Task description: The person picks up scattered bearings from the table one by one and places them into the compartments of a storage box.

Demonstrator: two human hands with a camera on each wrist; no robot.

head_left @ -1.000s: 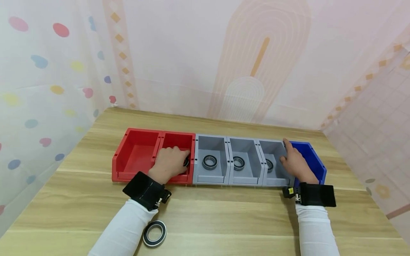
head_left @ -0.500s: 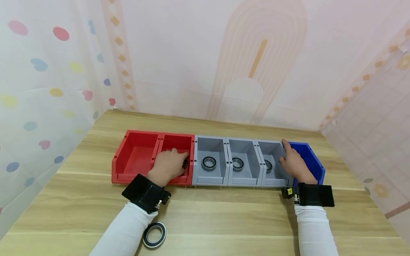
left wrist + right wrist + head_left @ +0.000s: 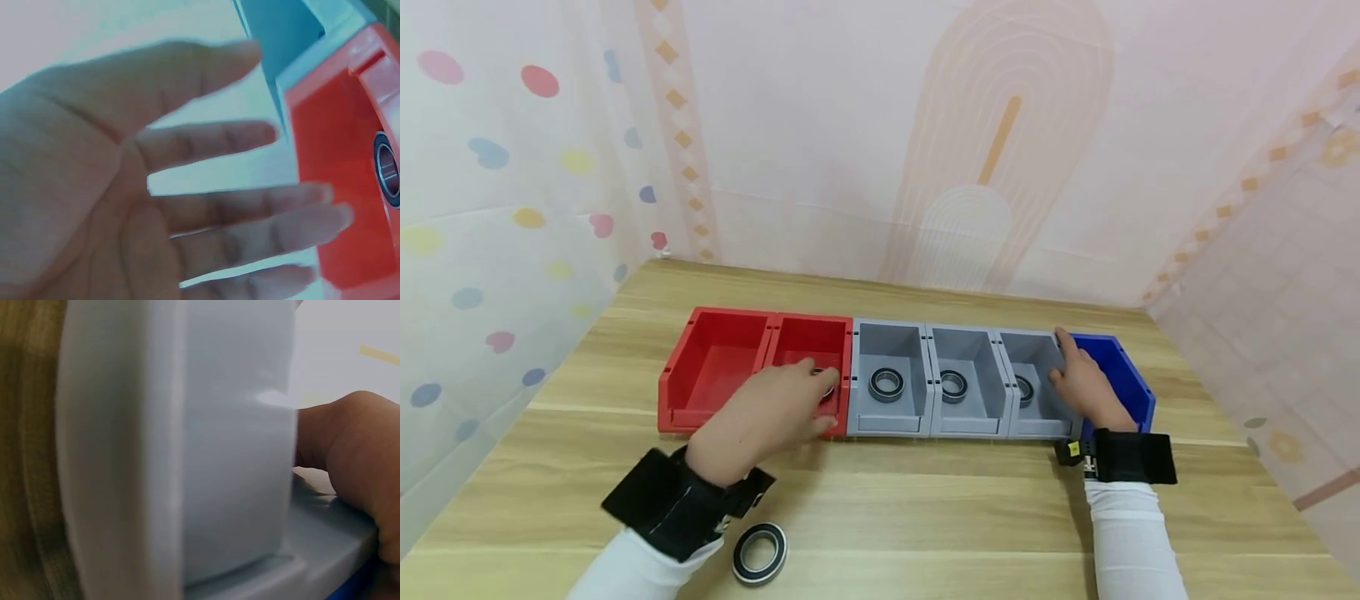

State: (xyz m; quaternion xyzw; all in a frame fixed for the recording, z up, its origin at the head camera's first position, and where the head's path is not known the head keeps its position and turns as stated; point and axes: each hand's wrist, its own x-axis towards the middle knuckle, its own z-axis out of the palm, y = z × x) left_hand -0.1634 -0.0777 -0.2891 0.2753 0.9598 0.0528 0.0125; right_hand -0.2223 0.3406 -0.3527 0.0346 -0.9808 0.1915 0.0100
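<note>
My left hand (image 3: 767, 408) is over the front of the second red bin (image 3: 811, 335), fingers spread and palm bare in the left wrist view. A black-and-silver ball bearing (image 3: 380, 155) lies in that bin, partly covered by the fingers in the head view. My right hand (image 3: 1088, 387) grips the side wall of the rightmost grey bin (image 3: 1037, 344), thumb on the grey side; its other fingers are partly hidden beside the blue bin (image 3: 1108, 357). Each grey bin has one bearing in it: the left bearing (image 3: 887, 397), the middle bearing (image 3: 953, 399) and the right bearing (image 3: 1027, 400).
The bins stand side by side in a row on a wooden table (image 3: 880, 508). At the left end is another red bin (image 3: 726, 358). One larger bearing (image 3: 741, 557) lies on the table near the left forearm. A patterned curtain (image 3: 820, 150) hangs behind.
My left hand has let go of the bearing in the second red bin and drawn back toward the lower left, its fingers opening. The right hand keeps its place on the bin wall.
</note>
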